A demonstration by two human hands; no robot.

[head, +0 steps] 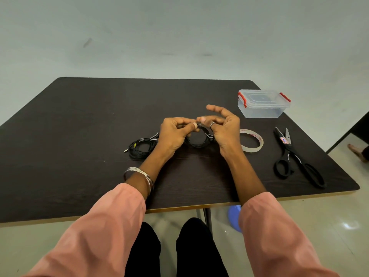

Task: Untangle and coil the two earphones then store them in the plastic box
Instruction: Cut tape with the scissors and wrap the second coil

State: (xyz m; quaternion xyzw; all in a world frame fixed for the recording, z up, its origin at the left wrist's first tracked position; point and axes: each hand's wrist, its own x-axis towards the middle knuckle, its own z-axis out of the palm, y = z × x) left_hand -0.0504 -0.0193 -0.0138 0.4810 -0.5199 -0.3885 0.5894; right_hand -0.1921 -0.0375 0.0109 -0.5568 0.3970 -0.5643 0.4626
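Note:
A black earphone wound into a round coil (197, 141) sits between my two hands just above the dark table (89, 120). My left hand (175, 132) pinches the coil's top edge with thumb and fingers. My right hand (223, 126) pinches the same spot from the right, its other fingers spread upward. A small pale strip shows between the fingertips; what it is I cannot tell. The second black earphone (141, 146) lies in a loose bundle on the table left of my left hand, its plug pointing left. The clear plastic box (262, 103) with red clips stands shut at the far right.
A roll of clear tape (252, 140) lies right of my right hand. Black scissors (295, 158) lie open near the table's right edge. A blue object (233, 216) rests on the floor under the near edge. Someone's foot (357, 152) shows at the far right.

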